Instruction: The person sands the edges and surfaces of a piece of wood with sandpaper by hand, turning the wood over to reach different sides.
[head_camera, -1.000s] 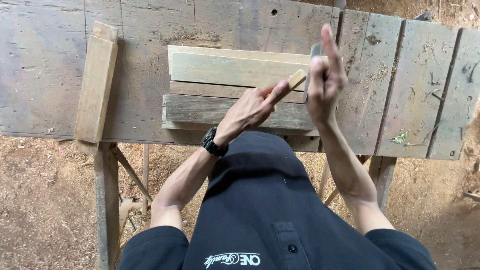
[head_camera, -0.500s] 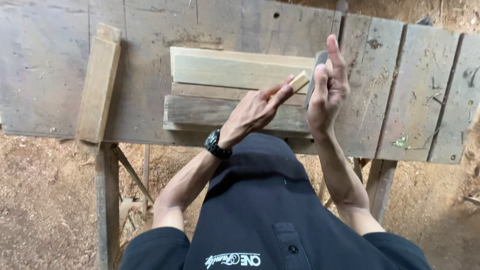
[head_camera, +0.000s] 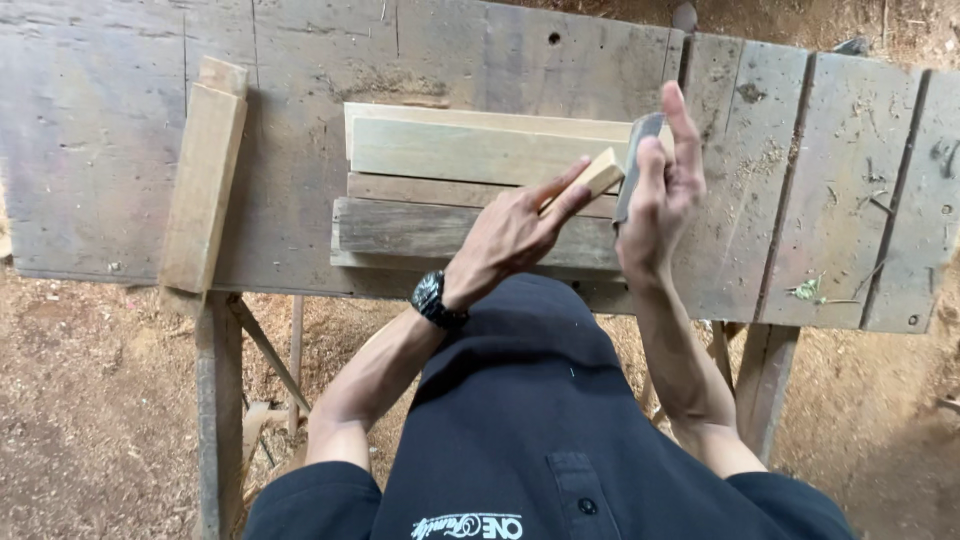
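Observation:
My left hand (head_camera: 512, 232), with a black watch on its wrist, pinches a small pale wooden block (head_camera: 600, 174) between thumb and fingers. My right hand (head_camera: 662, 190) holds a flat grey abrasive piece (head_camera: 634, 160) upright, its face against the end of the block. Both hands hover over a stack of planks (head_camera: 470, 152) lying on the weathered workbench (head_camera: 110, 130). The lower planks (head_camera: 420, 232) in the stack are darker and greyer.
A thick pale wooden bar (head_camera: 204, 180) lies lengthwise at the bench's left side, overhanging the near edge. The bench's right part is made of separate boards (head_camera: 840, 190) with gaps. Below the bench are its legs (head_camera: 218, 410) and a sawdust-covered dirt floor (head_camera: 90, 400).
Both hands have stayed over the plank stack; the right hand with the grey piece shifted slightly against the block's end. The view moved a little.

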